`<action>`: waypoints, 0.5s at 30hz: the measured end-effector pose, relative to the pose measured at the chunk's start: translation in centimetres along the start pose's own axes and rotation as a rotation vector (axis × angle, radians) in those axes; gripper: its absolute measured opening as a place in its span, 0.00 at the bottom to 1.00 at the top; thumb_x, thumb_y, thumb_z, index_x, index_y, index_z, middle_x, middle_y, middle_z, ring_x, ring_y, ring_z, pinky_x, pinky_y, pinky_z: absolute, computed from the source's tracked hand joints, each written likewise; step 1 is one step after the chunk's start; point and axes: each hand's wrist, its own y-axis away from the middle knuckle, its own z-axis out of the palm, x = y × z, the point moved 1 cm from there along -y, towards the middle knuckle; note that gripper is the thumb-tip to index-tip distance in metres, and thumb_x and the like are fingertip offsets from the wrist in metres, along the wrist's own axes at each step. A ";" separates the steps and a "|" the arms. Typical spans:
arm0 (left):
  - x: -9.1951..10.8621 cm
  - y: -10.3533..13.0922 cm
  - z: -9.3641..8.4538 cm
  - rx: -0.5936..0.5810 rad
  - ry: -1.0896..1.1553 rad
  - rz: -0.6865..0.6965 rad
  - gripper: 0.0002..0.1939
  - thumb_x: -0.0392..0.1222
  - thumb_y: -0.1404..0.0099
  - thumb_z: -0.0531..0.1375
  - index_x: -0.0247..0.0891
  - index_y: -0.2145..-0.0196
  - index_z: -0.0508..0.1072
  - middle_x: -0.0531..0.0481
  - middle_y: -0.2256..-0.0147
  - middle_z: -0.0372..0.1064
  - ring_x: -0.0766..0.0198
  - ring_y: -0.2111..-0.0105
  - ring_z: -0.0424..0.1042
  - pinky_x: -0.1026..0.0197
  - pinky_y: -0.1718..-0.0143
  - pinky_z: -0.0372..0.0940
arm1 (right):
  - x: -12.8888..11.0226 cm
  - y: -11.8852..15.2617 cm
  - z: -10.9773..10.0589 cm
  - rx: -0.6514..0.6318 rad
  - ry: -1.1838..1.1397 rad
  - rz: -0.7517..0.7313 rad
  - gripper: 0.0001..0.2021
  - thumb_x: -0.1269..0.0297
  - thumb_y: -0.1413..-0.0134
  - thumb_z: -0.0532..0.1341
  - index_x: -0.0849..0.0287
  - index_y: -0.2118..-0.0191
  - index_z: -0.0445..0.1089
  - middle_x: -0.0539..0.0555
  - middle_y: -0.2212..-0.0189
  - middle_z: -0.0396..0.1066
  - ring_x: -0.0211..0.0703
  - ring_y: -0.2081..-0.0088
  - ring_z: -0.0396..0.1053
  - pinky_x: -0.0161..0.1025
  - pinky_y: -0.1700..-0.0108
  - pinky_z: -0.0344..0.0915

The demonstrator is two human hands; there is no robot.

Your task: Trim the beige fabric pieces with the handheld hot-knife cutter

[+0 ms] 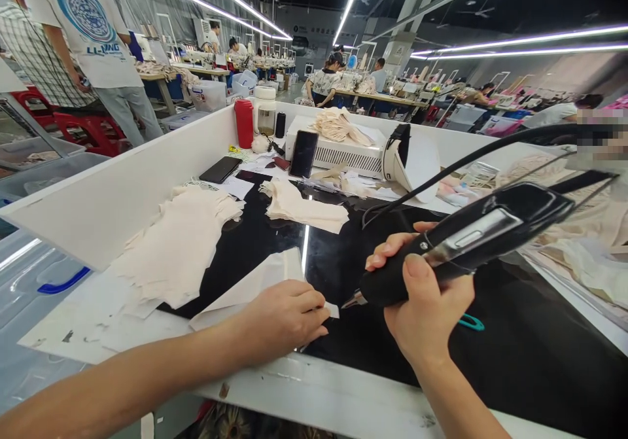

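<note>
Fingers of my left hand (287,315) are closed on the narrow end of a cream fabric piece (267,275), which lies flat on a shiny black sheet (520,334). My right hand (434,311) is wrapped round a thick black handheld tool (481,229), tilted down to the left, with a cable at its back. The tool's pointed metal tip (354,300) is just right of the fabric's end; I cannot tell if they touch. A teal loop-shaped item (471,322) lies partly behind my right wrist.
Stacked cream fabric pieces (171,246) lie left, a smaller stack (307,207) ahead. Phones (303,154), a red cup (243,123) and a white vented box (346,154) stand behind. A black cable (436,177) arcs at right. White panels wall the table; people work beyond.
</note>
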 end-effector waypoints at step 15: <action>0.3 0.0 0.0 0.007 -0.034 -0.017 0.08 0.43 0.16 0.66 0.34 0.50 0.78 0.46 0.54 0.79 0.57 0.54 0.80 0.54 0.49 0.78 | 0.5 0.2 0.2 0.009 -0.006 0.023 0.26 0.49 0.45 0.82 0.50 0.48 0.73 0.44 0.68 0.77 0.41 0.73 0.74 0.41 0.69 0.76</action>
